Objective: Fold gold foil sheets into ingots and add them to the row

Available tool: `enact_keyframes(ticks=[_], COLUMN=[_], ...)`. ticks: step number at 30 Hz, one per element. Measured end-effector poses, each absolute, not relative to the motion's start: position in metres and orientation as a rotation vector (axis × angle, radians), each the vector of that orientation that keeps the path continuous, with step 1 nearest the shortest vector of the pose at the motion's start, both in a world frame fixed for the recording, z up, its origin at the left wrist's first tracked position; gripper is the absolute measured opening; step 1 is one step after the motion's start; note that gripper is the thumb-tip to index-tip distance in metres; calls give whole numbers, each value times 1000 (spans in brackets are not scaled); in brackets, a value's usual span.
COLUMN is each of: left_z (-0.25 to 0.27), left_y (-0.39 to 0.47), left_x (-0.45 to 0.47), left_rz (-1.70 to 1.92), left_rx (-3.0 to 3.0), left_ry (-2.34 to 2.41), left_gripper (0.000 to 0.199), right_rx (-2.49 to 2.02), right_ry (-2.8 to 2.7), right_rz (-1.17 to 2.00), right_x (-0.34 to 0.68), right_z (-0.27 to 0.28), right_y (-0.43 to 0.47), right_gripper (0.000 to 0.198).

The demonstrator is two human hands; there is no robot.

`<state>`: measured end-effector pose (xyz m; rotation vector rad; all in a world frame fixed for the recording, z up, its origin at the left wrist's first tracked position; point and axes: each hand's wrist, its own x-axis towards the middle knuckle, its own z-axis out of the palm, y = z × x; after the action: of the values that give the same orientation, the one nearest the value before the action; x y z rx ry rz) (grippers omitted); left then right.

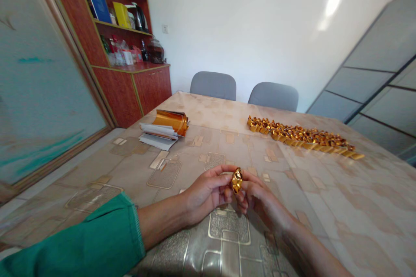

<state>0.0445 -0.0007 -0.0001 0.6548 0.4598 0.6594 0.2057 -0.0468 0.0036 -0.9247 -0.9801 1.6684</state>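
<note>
Between my two hands, just above the near part of the table, is a small folded piece of shiny gold foil paper, its creased side facing me. My left hand pinches it from the left with thumb and forefinger. From the right, the fingers of my right hand close on the same piece. Some fingertips are hidden behind it and behind each other.
A stack of gold and white paper sheets lies curled at the table's left. Rows of folded gold foil pieces stretch across the right. Two grey chairs stand at the far edge, and a red-brown cabinet behind left.
</note>
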Motion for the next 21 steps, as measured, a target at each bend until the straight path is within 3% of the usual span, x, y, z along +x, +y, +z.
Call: enact_keyframes(ticks=[12,21], left_z=[-2,-2], left_y=[-5,-7], left_x=[44,44], left_rz=[703,674], left_rx=[779,804], left_ry=[551,527], left_gripper=[30,29], right_rx=[-918,-1013], right_ry=[-956,-992], right_rz=[1681,1599], right_x=[201,200], right_z=[-1,-5], right_y=[-46,-45], right_gripper=[12,19])
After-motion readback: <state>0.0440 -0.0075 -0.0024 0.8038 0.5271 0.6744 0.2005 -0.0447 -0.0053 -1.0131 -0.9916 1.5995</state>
